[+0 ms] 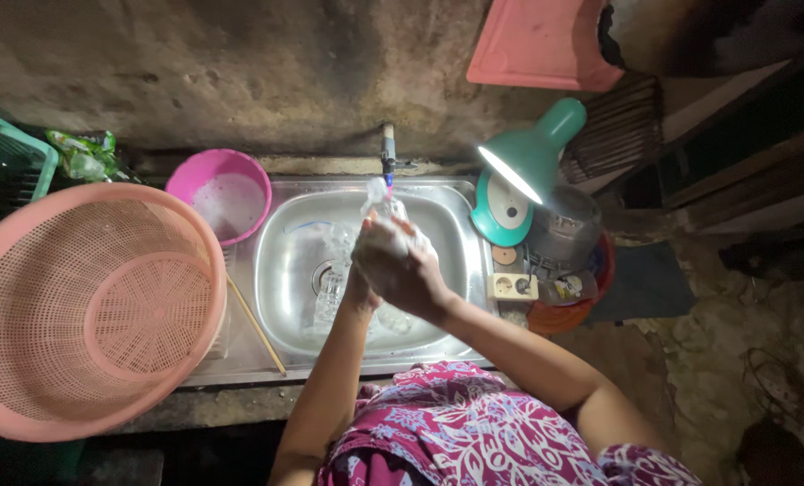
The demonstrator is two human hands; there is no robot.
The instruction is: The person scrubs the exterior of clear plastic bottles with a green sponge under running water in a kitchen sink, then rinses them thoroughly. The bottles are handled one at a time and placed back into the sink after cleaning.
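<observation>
Here, the big pink basket [91,310] sits left of the steel sink [280,297] on the desk, with a pink bowl [222,193] behind it and a lit teal lamp [528,162] to the right. Over the basin, under the tap [388,148], the right hand [402,265] wraps its grip around a soapy clear glass [379,202]; the left hand [359,290] lies mostly hidden beneath, its grip impossible to tell. Judging by this, it's mid-wash; rinsing calls for a steady hold on slippery glass.
</observation>
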